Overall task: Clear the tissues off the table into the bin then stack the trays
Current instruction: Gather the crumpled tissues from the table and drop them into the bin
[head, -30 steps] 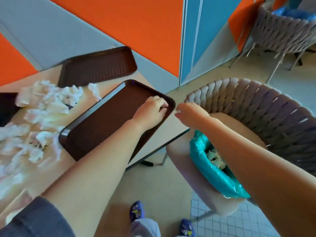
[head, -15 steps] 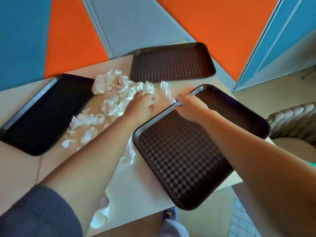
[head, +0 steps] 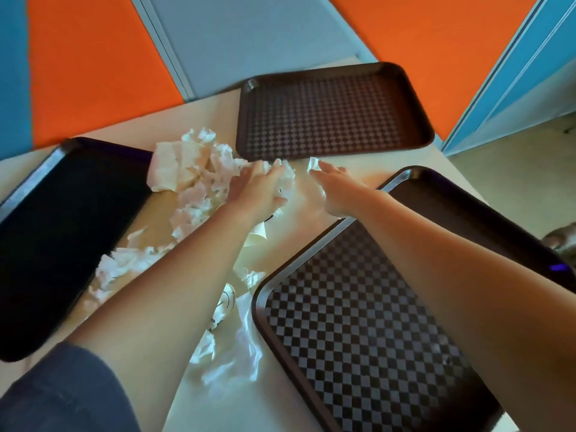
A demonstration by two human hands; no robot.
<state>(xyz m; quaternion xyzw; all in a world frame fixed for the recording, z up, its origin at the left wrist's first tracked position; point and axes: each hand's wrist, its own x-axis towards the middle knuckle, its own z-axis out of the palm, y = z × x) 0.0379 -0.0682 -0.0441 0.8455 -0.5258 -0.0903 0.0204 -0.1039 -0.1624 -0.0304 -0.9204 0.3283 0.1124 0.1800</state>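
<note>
Beige table (head: 367,182) carries three brown trays, left (head: 62,232), far (head: 330,110) and near (head: 374,322), apart and unstacked. Between them lie crumpled white tissues (head: 187,173), strewn from the far tray toward the near edge. Left hand (head: 258,191) is clenched on a wad; right hand (head: 335,190) reaches, fingers loosely spread, touching a scrap (head: 313,165). Tissue looks light, soft and squashable: best scooped in handfuls. No bin in view

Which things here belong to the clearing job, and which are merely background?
Belong: crumpled tissues; far tray; left tray; near tray; left hand; right hand.

Background: table; orange wall panel; blue door.
</note>
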